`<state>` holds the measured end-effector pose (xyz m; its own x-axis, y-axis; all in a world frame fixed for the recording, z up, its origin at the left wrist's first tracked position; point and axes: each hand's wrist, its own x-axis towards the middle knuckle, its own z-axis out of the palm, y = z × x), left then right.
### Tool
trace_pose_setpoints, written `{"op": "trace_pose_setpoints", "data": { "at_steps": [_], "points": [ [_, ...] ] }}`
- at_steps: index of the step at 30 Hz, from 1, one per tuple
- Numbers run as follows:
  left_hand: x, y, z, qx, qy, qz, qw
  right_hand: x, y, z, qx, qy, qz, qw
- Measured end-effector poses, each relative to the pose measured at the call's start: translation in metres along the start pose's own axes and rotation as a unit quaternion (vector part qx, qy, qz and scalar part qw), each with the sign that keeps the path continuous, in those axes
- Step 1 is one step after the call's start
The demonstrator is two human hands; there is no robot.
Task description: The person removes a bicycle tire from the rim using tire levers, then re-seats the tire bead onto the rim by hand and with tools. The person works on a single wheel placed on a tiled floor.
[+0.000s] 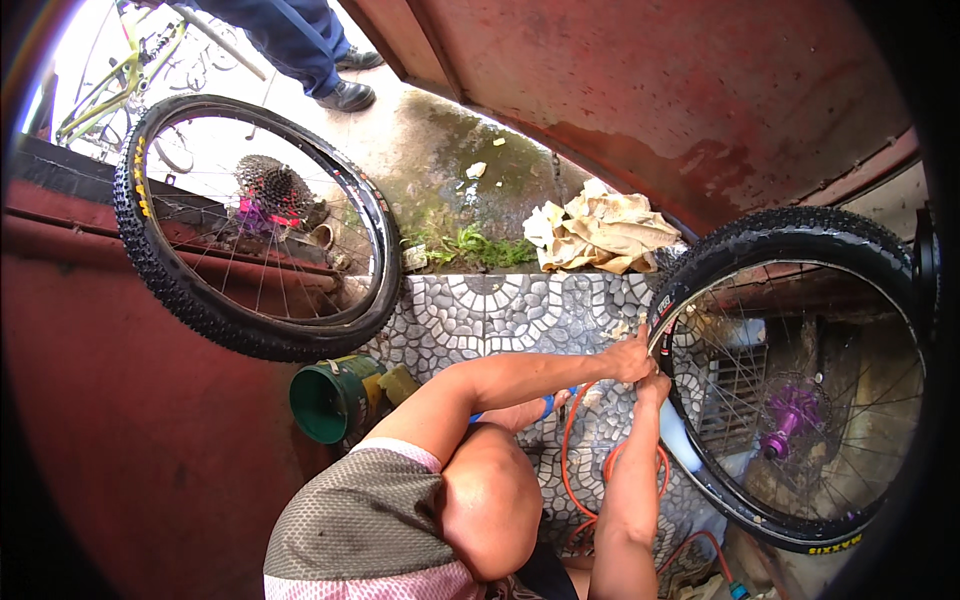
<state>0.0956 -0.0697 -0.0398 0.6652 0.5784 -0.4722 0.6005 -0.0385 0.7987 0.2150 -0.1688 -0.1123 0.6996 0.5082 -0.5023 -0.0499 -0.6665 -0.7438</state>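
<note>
On the right stands a bicycle wheel with a purple hub (790, 412) and a black knobby tyre (790, 232), wet with whitish smears. Both of my hands are close together at the wheel's left edge. My left hand (628, 356) is closed on the tyre there, one digit pointing up along its side. Just below, my right hand (653, 388) is closed on the same edge. Anything small inside the fingers is hidden. Next to my right forearm, an orange hose (567, 450) loops over the stone-patterned tile floor (450, 312).
A second wheel with a knobby tyre (140, 250) and a cassette (272, 190) leans at the left. Below it lies a green bucket (330, 402). Crumpled brown paper (600, 235) sits by the red metal panel (680, 90). Another person's legs (290, 45) and a yellow-green bicycle frame (120, 85) are farther off.
</note>
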Motion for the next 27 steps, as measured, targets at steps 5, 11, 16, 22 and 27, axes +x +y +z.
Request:
{"op": "trace_pose_setpoints", "data": {
  "at_steps": [5, 11, 16, 22, 27],
  "points": [
    [-0.006, -0.003, -0.004, -0.029, 0.002, -0.042, 0.999, -0.029, -0.019, -0.006, -0.247, 0.071, -0.111, 0.960],
    [-0.006, 0.003, -0.007, -0.051, 0.005, -0.045, 0.998, -0.026, -0.019, -0.016, -0.223, 0.056, -0.098, 0.968],
    [-0.006, 0.001, -0.006, -0.041, 0.011, -0.049, 0.998, -0.035, -0.035, -0.012, -0.279, 0.038, -0.118, 0.952],
    [-0.002, -0.005, 0.000, -0.040, 0.028, -0.031, 0.998, -0.036, -0.038, -0.011, -0.268, 0.050, -0.101, 0.957],
    [-0.002, -0.003, -0.001, -0.045, 0.033, -0.033, 0.998, -0.015, -0.019, -0.010, -0.225, 0.045, -0.061, 0.972]
  ]
}}
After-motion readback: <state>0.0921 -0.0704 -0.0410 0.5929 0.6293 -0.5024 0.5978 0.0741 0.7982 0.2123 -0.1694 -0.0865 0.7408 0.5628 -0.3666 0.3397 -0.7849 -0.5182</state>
